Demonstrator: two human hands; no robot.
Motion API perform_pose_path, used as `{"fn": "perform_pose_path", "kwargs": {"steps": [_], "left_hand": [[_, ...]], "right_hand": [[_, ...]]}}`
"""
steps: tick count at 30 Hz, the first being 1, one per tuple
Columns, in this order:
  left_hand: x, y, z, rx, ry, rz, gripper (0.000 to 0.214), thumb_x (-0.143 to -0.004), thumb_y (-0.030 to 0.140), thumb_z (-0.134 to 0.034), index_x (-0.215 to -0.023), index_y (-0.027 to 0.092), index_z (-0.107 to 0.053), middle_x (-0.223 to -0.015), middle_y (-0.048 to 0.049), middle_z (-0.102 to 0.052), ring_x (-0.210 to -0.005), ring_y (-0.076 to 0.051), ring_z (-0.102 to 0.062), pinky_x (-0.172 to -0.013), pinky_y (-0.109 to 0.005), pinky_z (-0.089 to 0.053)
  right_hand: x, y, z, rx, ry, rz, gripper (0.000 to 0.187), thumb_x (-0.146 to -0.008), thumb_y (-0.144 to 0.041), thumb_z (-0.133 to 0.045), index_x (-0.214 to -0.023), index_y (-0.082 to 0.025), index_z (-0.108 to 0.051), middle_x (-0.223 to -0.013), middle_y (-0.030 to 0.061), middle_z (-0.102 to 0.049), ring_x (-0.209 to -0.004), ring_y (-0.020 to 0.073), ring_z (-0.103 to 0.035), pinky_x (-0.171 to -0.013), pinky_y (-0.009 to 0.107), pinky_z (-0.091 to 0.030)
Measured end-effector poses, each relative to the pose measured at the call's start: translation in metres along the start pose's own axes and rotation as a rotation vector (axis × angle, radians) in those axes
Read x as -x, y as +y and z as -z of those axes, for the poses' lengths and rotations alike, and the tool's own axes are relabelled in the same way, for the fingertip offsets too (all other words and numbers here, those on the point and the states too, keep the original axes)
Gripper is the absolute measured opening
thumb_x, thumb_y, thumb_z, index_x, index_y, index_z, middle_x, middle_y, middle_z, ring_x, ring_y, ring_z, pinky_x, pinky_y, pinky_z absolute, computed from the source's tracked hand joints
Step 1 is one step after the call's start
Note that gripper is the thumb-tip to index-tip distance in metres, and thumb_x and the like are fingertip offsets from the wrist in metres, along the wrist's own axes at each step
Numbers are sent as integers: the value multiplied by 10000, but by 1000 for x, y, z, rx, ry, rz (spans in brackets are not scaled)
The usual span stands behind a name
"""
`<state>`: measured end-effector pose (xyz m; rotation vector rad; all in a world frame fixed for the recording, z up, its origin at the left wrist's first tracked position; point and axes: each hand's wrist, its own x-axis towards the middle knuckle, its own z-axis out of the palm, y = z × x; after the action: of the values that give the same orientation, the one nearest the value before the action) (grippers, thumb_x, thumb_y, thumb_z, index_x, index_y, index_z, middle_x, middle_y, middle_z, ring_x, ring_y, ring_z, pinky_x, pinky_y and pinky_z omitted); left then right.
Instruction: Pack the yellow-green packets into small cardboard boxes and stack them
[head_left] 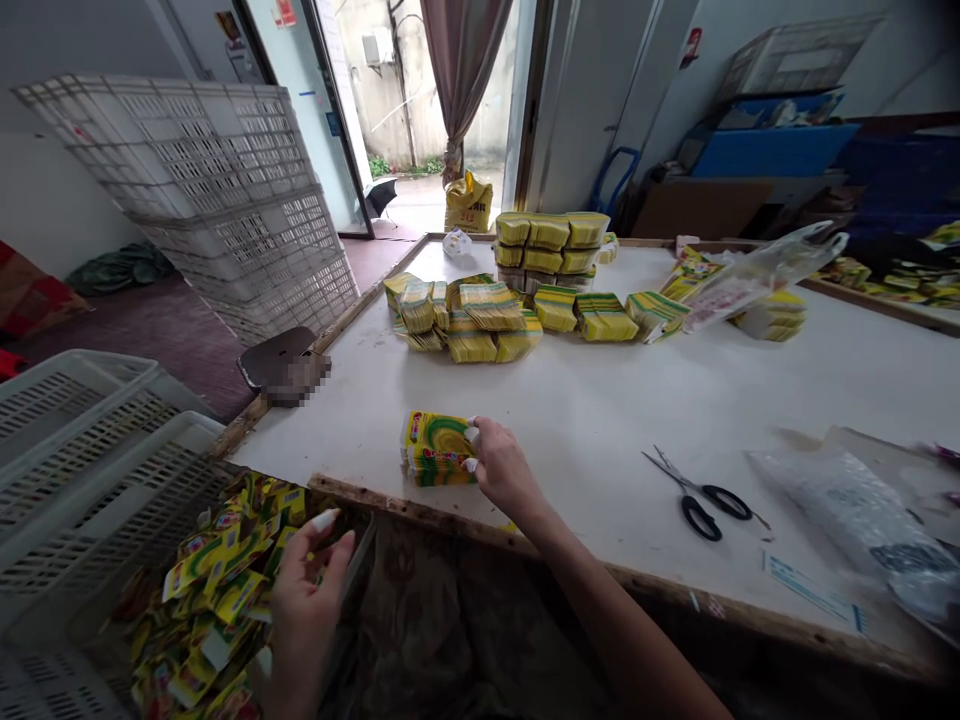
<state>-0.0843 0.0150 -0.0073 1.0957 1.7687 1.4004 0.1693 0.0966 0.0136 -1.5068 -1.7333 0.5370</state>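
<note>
On the white table, near its front edge, lies a small stack of yellow-and-green printed packets [437, 450]. My right hand [501, 460] grips its right end, thumb on the near side and fingers on the far side; white coverings show on the fingertips. My left hand [309, 585] is at the crate's right side, level with the heap of loose yellow packets [225, 570]. Its fingers are bent, with a gap between thumb and forefinger, and one fingertip has a white wrap. I see nothing held in it.
Bundled packet stacks [487, 320] and a taller pile [551, 245] stand farther back. Black-handled scissors [697, 495] lie open at right, near bubble wrap [862, 520]. White crates [217, 190] tower at left. A wooden strip [420, 510] edges the table.
</note>
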Motion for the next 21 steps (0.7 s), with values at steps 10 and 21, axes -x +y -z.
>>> {"fn": "perform_pose_path", "kwargs": {"steps": [10,21], "left_hand": [[44,24,-84,872,-148,311,658,-616,619,-760,-1119,212,-641,-962,-74,-703,-950,-259,-663,-802,-341,-548],[54,63,-95,907,-105,325,540,-733,760,-522,-766,224,-578,-656,16,-553,-633,-164,-586,-724,-330,-551]], "right_hand": [[63,-28,-14,-499,-142,-16,519,-701,-31,-505,-1174,-227,-423,-843,-12,-546,-694,134,-582,-610,228,-498],[106,-59,-2,-842,-332,-262,456,-697,-109,-666,-1121,-238,-562,-798,-28,-585,-737,141,-548,-644,225,-451]]}}
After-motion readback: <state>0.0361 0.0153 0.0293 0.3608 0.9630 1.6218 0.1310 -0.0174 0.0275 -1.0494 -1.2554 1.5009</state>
